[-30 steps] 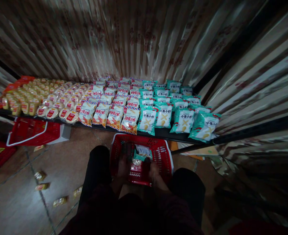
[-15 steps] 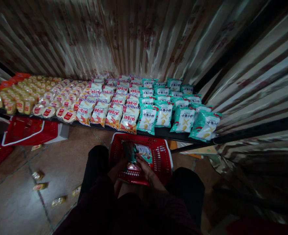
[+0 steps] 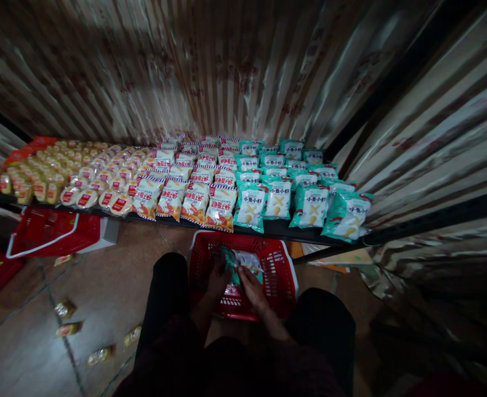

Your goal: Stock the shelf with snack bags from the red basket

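Note:
Between my legs stands a red plastic basket (image 3: 274, 275) with a white rim. Over it my left hand (image 3: 218, 274) and my right hand (image 3: 250, 285) are closed on a teal snack bag (image 3: 229, 258), one at each side. The fingers of my left hand are dark and partly lost in shadow. Another teal-and-white snack bag (image 3: 249, 260) lies in the basket just beyond my right hand. Something pinkish under the hands is mostly hidden.
A low black shelf (image 3: 282, 225) carries rows of teal snack bags (image 3: 310, 205), white-and-orange snack bags (image 3: 194, 201), round wrapped cakes (image 3: 88, 197) and small golden packs (image 3: 40, 188). Red baskets (image 3: 44, 234) stand at the left. Several golden packs (image 3: 99, 356) lie on the tiled floor.
The view has tilted slightly, so the shelf and basket appear lower. My hands have shifted around the teal bag, and my left hand now shows more beside it.

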`<state>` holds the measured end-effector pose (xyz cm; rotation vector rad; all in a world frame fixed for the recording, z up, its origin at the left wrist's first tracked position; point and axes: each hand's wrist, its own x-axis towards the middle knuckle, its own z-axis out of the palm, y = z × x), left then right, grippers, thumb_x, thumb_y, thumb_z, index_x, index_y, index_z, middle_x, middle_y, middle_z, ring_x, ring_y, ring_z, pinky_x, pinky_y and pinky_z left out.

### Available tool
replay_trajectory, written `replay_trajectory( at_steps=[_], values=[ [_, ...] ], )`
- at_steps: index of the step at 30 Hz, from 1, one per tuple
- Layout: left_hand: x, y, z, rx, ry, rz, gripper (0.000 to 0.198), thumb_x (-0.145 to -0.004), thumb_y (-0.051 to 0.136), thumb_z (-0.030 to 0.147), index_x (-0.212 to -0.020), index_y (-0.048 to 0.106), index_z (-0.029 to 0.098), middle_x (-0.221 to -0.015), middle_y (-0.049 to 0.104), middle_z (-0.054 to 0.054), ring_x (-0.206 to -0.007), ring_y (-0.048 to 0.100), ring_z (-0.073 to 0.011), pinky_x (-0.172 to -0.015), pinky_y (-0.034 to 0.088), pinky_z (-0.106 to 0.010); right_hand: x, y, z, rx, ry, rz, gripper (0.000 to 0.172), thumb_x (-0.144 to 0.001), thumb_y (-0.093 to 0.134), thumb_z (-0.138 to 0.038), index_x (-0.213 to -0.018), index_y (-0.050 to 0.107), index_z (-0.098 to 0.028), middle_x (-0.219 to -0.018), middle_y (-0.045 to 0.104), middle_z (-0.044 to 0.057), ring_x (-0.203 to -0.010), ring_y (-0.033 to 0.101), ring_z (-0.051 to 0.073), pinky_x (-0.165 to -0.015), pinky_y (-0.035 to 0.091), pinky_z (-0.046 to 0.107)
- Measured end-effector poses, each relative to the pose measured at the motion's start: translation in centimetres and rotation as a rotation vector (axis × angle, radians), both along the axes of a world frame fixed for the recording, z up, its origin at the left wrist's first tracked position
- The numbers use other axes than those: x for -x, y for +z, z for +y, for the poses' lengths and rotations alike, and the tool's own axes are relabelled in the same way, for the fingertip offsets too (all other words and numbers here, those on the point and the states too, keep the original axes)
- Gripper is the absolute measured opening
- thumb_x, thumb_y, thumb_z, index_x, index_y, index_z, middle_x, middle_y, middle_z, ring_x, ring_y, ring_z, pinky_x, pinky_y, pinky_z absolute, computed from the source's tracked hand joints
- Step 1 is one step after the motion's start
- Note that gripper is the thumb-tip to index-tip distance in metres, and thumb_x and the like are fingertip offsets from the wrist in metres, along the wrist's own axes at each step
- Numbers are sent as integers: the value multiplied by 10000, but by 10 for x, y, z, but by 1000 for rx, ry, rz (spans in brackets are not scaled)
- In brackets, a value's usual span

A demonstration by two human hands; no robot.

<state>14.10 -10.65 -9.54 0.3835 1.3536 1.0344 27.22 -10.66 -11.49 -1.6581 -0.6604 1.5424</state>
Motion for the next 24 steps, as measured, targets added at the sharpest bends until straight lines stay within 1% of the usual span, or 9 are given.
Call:
replay_trajectory(
  at_steps=[2,4,8,10,12,15,17,20,24],
  values=[
    [0,0,-2,34,42,-55,384,-575,757,235,-938,645,177,-855,700,-52,-788,661,-190,-670,500,-265,-1,5,-1,-87,-18,-22,233,-634,784,-330,-843,741,-236,-1020,730,12,-1157,570,231,-1067,353,333],
    [1,2,-6,61,77,-103,370,-558,746,230,-907,636,180,-774,677,-23,-694,641,-157,-624,484,-250,-2,10,-3,-131,-22,-4,217,-617,782,-285,-824,741,-237,-989,735,9,-1099,597,229,-1033,392,343],
    [7,6,-13,107,121,-173,361,-539,687,153,-892,620,183,-729,639,12,-615,586,-105,-597,458,-224,-2,16,-8,-108,-58,27,246,-590,774,-258,-829,727,-227,-932,738,9,-998,629,227,-941,461,341],
    [9,9,-16,126,128,-194,341,-541,651,123,-874,616,185,-736,632,14,-618,573,-96,-602,453,-220,-2,18,-11,-93,-89,32,304,-586,776,-278,-878,711,-224,-954,734,10,-1000,630,222,-902,480,321],
    [10,12,-19,139,123,-208,329,-543,627,104,-861,619,189,-739,626,14,-622,565,-95,-608,450,-223,-1,19,-15,-83,-112,36,406,-607,769,-330,-991,681,-230,-1006,725,14,-1017,630,215,-853,499,300],
    [9,18,-23,147,96,-219,366,-540,607,77,-886,642,188,-734,627,10,-626,563,-102,-592,434,-222,-1,22,-19,-30,-150,107,597,-653,747,-428,-1199,571,-264,-1100,698,22,-1026,637,203,-753,523,268],
    [10,22,-24,143,72,-225,406,-535,599,64,-918,658,182,-727,632,8,-622,562,-104,-585,427,-221,-2,23,-20,9,-201,179,669,-659,746,-460,-1263,506,-300,-1148,677,14,-998,650,189,-700,527,248],
    [11,27,-26,128,28,-237,425,-534,608,69,-943,678,161,-698,638,6,-582,544,-99,-578,423,-223,-5,24,-20,15,-249,248,603,-654,757,-446,-1195,537,-297,-1051,700,-6,-864,674,161,-645,525,227],
    [15,34,-26,106,2,-233,382,-534,635,107,-910,687,142,-644,629,7,-544,523,-94,-550,405,-217,-8,26,-21,10,-209,266,380,-639,777,-382,-943,612,-226,-834,711,-12,-726,662,138,-570,503,194]
  ],
)
